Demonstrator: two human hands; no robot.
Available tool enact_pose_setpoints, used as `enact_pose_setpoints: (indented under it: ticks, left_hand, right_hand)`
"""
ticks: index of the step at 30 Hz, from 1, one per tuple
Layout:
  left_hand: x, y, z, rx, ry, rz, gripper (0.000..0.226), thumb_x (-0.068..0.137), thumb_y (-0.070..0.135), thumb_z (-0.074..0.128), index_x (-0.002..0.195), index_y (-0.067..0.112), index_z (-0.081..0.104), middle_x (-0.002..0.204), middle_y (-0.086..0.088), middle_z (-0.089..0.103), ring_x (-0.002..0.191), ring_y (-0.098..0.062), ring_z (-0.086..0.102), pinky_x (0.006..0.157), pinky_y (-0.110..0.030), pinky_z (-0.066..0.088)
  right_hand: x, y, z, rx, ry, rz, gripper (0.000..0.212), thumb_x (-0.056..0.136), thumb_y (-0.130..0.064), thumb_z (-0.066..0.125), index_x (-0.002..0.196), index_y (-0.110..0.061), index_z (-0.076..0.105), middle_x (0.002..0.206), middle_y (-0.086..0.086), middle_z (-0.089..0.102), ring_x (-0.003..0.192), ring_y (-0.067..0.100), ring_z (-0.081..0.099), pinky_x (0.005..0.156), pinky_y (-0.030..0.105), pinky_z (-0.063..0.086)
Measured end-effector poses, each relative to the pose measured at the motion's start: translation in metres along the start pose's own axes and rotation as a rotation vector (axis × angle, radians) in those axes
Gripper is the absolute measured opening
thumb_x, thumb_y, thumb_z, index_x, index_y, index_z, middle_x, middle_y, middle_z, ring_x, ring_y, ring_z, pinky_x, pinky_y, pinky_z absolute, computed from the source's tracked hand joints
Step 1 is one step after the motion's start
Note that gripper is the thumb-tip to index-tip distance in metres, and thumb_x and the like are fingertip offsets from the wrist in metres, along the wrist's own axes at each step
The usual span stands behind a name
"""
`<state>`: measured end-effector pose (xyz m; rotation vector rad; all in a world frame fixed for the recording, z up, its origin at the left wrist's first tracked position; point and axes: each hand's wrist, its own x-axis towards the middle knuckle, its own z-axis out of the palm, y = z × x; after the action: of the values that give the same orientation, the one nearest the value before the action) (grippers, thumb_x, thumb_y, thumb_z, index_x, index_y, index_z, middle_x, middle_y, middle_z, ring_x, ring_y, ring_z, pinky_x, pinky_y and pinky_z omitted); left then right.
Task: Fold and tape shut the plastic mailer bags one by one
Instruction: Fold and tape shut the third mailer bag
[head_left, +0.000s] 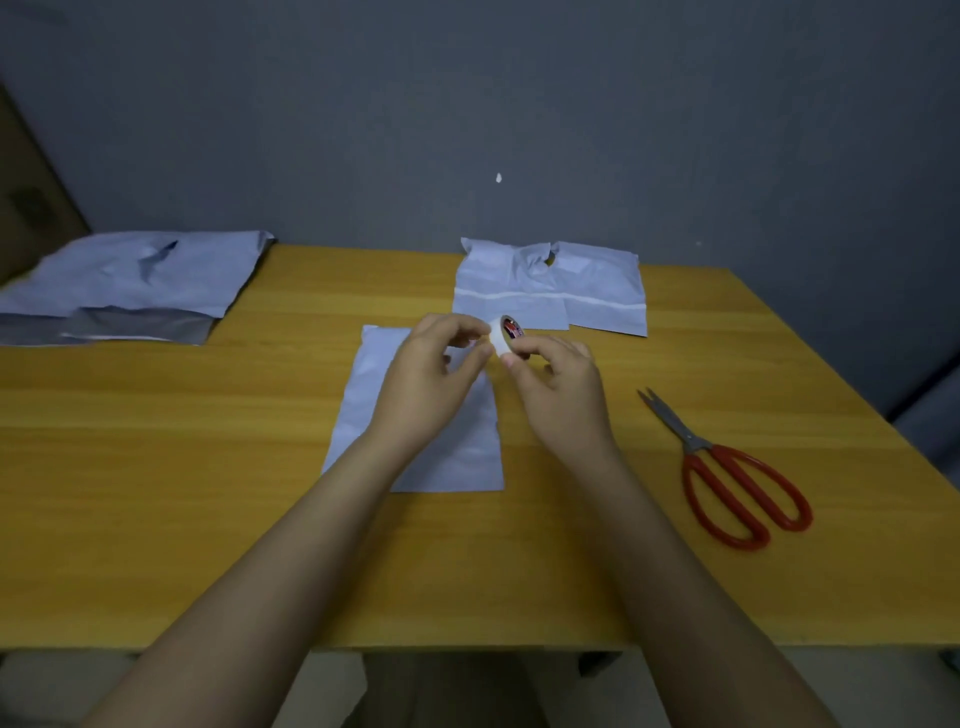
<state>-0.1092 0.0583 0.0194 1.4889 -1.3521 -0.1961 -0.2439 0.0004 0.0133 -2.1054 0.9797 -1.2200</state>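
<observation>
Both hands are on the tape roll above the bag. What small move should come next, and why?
Probably pull a short strip free with the left hand while the right hand steadies the tape roll. No strip is visibly drawn out yet, the bag beneath shows no tape, and the scissors lie unused.

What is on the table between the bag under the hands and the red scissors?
Nothing: in the head view, only bare table lies between the bag and the scissors.

A mailer bag (415, 415) lay at frame centre on the table (156, 493), two bags (550, 291) above it, a pile (130, 286) upper left, scissors (727, 467) right.
</observation>
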Motion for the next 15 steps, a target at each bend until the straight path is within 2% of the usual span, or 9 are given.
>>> enact_pose_setpoints:
  ticks: [3,7,9,11,13,15]
  left_hand:
    - [-0.009,-0.010,-0.024,0.095,0.030,0.074,0.011,0.089,0.020,0.065,0.099,0.018,0.067,0.101,0.009,0.059,0.093,0.003,0.054,0.078,-0.007,0.039]
    - [-0.015,-0.023,-0.049,0.072,0.068,0.033,0.002,0.088,0.020,0.064,0.089,0.019,0.066,0.093,0.014,0.060,0.094,-0.003,0.056,0.081,-0.018,0.043]
    - [-0.016,-0.029,-0.060,0.054,0.064,0.009,0.003,0.089,0.019,0.063,0.087,0.018,0.065,0.091,0.013,0.060,0.090,-0.002,0.056,0.077,-0.022,0.046]
    - [-0.017,-0.034,-0.069,0.022,0.053,-0.013,0.004,0.089,0.017,0.063,0.086,0.017,0.065,0.089,0.012,0.060,0.086,-0.001,0.056,0.072,-0.020,0.046]
    - [-0.019,-0.040,-0.075,-0.016,0.051,-0.038,0.004,0.089,0.015,0.063,0.085,0.017,0.065,0.089,0.010,0.060,0.081,0.001,0.056,0.070,-0.015,0.045]
    - [-0.019,-0.045,-0.077,-0.059,0.042,-0.072,0.005,0.088,0.014,0.063,0.085,0.018,0.065,0.088,0.009,0.059,0.077,0.003,0.055,0.069,-0.011,0.043]
  right_hand:
    - [-0.003,-0.012,0.023,0.027,0.014,-0.048,0.006,0.088,-0.019,0.066,0.091,-0.015,0.070,0.085,-0.019,0.058,0.104,0.011,0.046,0.085,0.004,0.031]
    - [-0.011,-0.026,0.049,-0.001,-0.003,-0.152,0.008,0.088,-0.019,0.065,0.091,-0.014,0.070,0.089,-0.010,0.063,0.097,0.001,0.049,0.082,0.005,0.036]
    - [-0.013,-0.032,0.058,-0.041,-0.015,-0.200,0.014,0.087,-0.023,0.063,0.092,-0.012,0.070,0.087,-0.003,0.066,0.088,0.001,0.051,0.079,0.011,0.041]
    - [-0.013,-0.036,0.066,-0.099,0.011,-0.277,0.015,0.086,-0.022,0.063,0.090,-0.010,0.070,0.082,-0.001,0.065,0.083,0.007,0.053,0.092,0.022,0.042]
    - [-0.012,-0.039,0.075,-0.177,0.054,-0.368,0.014,0.085,-0.020,0.065,0.085,-0.007,0.069,0.076,-0.001,0.066,0.074,0.010,0.055,0.112,0.032,0.029]
    - [-0.012,-0.039,0.079,-0.201,0.074,-0.384,0.012,0.084,-0.020,0.067,0.084,-0.008,0.069,0.072,-0.001,0.067,0.067,0.012,0.058,0.116,0.038,0.021]
